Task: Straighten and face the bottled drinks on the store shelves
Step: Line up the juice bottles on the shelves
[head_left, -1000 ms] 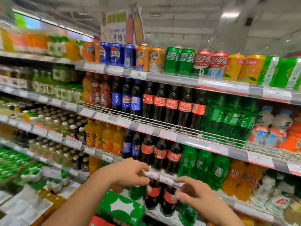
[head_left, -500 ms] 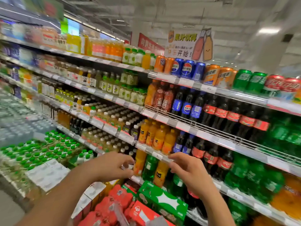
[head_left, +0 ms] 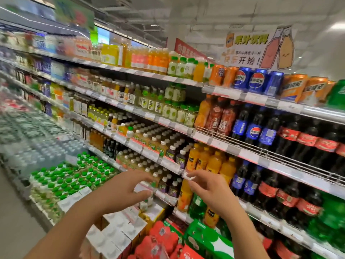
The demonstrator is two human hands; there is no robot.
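Head view. Both hands are raised in front of the shelf rail [head_left: 169, 161] that carries the orange juice bottles [head_left: 209, 162].

Left hand [head_left: 123, 191]: fingers loosely curved, thumb apart from the fingers, nothing between them. It hangs below and left of the rail's end, in front of the white-capped purple bottles [head_left: 169, 186]; contact with them cannot be told through the blur.

Right hand [head_left: 209, 189]: fingers bent, fingertips [head_left: 188, 177] at a white price tag [head_left: 186, 173] on the rail's front edge, just below the orange juice bottles. A pinch or mere touch cannot be told.

Cola bottles [head_left: 268, 195] stand right of the orange juice, one shelf lower. Green-capped bottle packs [head_left: 71, 180] sit well left of the rail.
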